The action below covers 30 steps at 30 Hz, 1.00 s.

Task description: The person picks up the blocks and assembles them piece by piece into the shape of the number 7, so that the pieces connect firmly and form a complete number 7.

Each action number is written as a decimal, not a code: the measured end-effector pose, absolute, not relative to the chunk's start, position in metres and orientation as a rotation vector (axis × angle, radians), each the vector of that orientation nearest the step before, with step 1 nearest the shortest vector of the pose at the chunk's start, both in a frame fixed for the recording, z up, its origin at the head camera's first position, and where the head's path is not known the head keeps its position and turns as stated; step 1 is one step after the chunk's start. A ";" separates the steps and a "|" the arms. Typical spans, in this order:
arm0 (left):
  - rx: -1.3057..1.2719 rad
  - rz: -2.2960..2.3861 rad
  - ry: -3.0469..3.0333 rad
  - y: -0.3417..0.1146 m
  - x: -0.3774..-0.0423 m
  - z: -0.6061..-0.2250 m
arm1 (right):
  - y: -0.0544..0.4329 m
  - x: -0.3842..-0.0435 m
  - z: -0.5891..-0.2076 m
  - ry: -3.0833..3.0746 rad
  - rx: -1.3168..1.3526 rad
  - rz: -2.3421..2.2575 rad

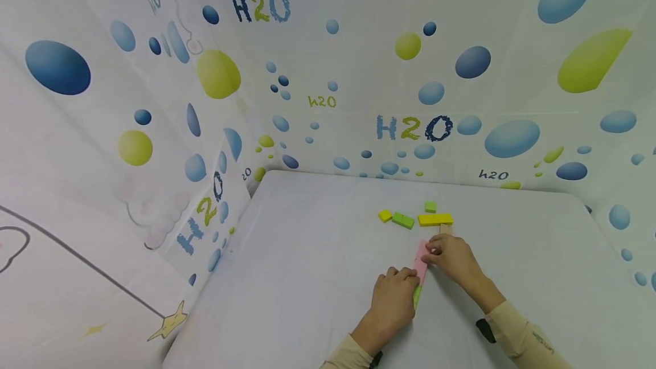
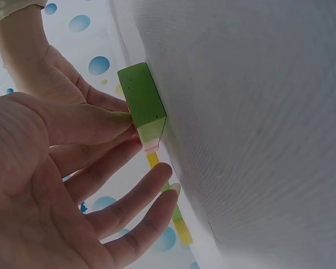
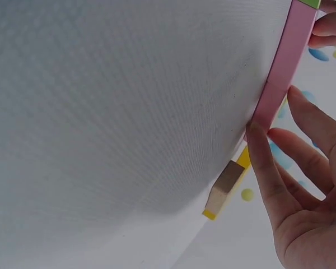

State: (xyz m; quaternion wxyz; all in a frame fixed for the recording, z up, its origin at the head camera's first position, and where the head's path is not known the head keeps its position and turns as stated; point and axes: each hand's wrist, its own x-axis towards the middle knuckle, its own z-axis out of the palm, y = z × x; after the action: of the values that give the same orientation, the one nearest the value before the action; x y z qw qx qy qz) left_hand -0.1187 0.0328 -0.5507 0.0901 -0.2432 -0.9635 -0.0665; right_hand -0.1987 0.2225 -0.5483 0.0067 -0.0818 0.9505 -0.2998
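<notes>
A row of pink blocks [image 1: 421,261] lies on the white table, with a green block [image 2: 144,98] at its near end. My left hand [image 1: 392,299] is at the near part of this row. In the left wrist view its thumb touches the green block and the other fingers are partly hidden behind it; the ring and little fingers stand away. My right hand [image 1: 453,256] pinches the far pink block [image 3: 263,112] with its fingertips. Just beyond the right hand, a wooden block [image 3: 225,184] sits against a long yellow piece [image 1: 435,220].
Past the hands are a small yellow block [image 1: 385,216], a green block [image 1: 403,220] and a small light green block [image 1: 430,206]. The white table [image 1: 287,278] meets a backdrop [image 1: 353,61] printed with blue and green dots behind and on the left.
</notes>
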 end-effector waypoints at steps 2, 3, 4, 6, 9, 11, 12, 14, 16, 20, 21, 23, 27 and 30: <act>-0.724 -0.200 -2.857 0.032 -0.119 -0.551 | 0.223 -0.199 -0.549 2.971 -0.263 -0.945; -0.723 -0.200 -2.854 0.032 -0.119 -0.551 | 0.223 -0.199 -0.548 2.970 -0.268 -0.945; -0.723 -0.201 -2.848 0.032 -0.119 -0.551 | 0.224 -0.198 -0.549 2.972 -0.267 -0.940; -0.725 -0.205 -2.835 0.032 -0.119 -0.551 | 0.224 -0.198 -0.548 2.970 -0.282 -0.933; -0.728 -0.213 -2.827 0.032 -0.119 -0.552 | 0.225 -0.197 -0.546 2.968 -0.311 -0.914; -0.730 -0.217 -2.829 0.032 -0.119 -0.552 | 0.225 -0.197 -0.544 2.962 -0.320 -0.917; -0.729 -0.217 -2.830 0.033 -0.119 -0.552 | 0.225 -0.197 -0.543 2.962 -0.321 -0.916; -0.730 -0.217 -2.830 0.033 -0.119 -0.552 | 0.226 -0.197 -0.542 2.965 -0.329 -0.910; -0.730 -0.219 -2.826 0.033 -0.118 -0.551 | 0.226 -0.197 -0.542 2.968 -0.322 -0.906; -0.732 -0.221 -2.810 0.032 -0.118 -0.550 | 0.227 -0.198 -0.543 2.967 -0.321 -0.903; -0.734 -0.220 -2.809 0.032 -0.118 -0.550 | 0.227 -0.197 -0.543 2.966 -0.322 -0.905; -0.737 -0.223 -2.809 0.031 -0.118 -0.550 | 0.227 -0.197 -0.544 2.965 -0.327 -0.908; -0.740 -0.229 -2.824 0.031 -0.118 -0.548 | 0.227 -0.197 -0.544 2.972 -0.339 -0.909; -0.741 -0.233 -2.833 0.030 -0.118 -0.548 | 0.227 -0.197 -0.544 2.975 -0.348 -0.912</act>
State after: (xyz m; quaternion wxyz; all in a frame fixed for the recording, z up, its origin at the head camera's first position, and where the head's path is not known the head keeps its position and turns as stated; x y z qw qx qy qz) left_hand -0.1184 0.0304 -0.5484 0.1021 -0.2509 -0.9594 -0.0788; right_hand -0.1968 0.2269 -0.5441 0.0054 -0.1112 0.9501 -0.2915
